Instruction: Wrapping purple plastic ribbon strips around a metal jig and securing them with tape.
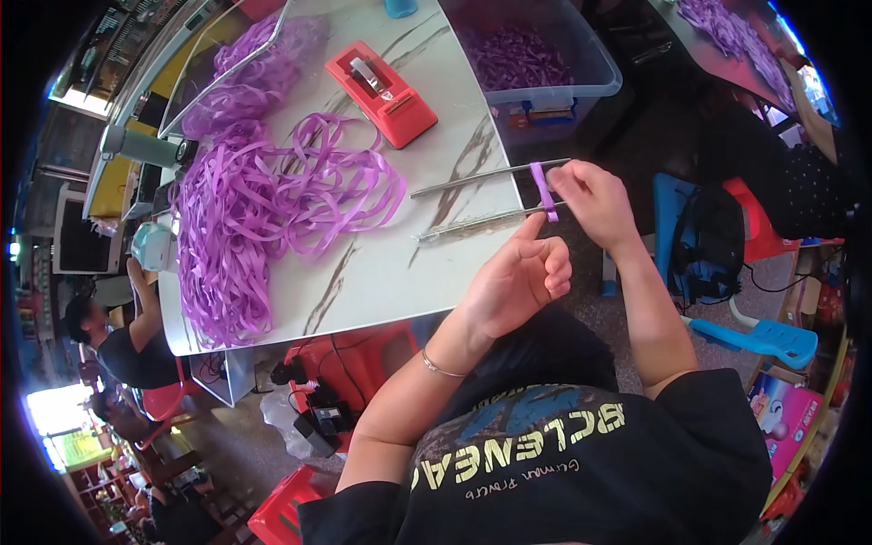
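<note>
Two thin metal rods [481,178] jut over the right edge of the white marbled table. A short purple ribbon [542,191] is wrapped across both of them near the hands. My right hand [595,202] is closed beside this ribbon, its thumb and fingers pinched together on it at the rods' near-right ends. Below it, my left hand [522,282] has a finger stretched up to touch the ribbon at the lower rod. Its other fingers are loosely curled with nothing visible in them. A big heap of loose purple ribbon [227,227] covers the table's left side.
A red tape dispenser [381,95] stands beyond the rods on the table [363,300]. A clear plastic bin [595,77] of purple ribbon pieces is past the right edge. Red stools [363,363] and a blue chair [772,341] stand around. Other people sit at left and upper right.
</note>
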Demonstrator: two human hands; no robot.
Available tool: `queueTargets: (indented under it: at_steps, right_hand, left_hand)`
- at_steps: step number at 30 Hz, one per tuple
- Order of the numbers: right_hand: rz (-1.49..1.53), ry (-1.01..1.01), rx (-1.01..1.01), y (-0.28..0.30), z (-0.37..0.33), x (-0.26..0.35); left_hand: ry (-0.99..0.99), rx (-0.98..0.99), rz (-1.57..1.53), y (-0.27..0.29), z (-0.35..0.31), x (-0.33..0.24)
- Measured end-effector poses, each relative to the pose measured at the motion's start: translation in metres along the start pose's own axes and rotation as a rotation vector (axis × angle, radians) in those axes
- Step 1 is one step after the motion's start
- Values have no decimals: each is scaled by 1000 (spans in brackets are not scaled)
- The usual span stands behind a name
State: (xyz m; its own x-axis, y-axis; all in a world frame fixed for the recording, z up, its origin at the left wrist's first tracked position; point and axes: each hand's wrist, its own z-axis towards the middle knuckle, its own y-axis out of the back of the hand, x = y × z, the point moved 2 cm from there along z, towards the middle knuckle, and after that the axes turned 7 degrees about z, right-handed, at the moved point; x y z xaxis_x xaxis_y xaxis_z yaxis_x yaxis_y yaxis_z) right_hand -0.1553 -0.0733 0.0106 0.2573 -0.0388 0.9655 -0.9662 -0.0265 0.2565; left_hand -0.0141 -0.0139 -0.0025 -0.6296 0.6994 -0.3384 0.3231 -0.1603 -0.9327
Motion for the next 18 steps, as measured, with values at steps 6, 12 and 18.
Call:
queueTargets:
  at_steps: [6,12,18]
  right_hand:
    - [-501,76,-62,0,-5,5]
    - [142,-85,275,12,16,-25]
    - [587,-544,408,6,24,-54]
  left_hand:
    - [9,11,-5,-2,0,3]
    - [6,12,1,-1,0,1]
    - [8,4,8,-1,0,1]
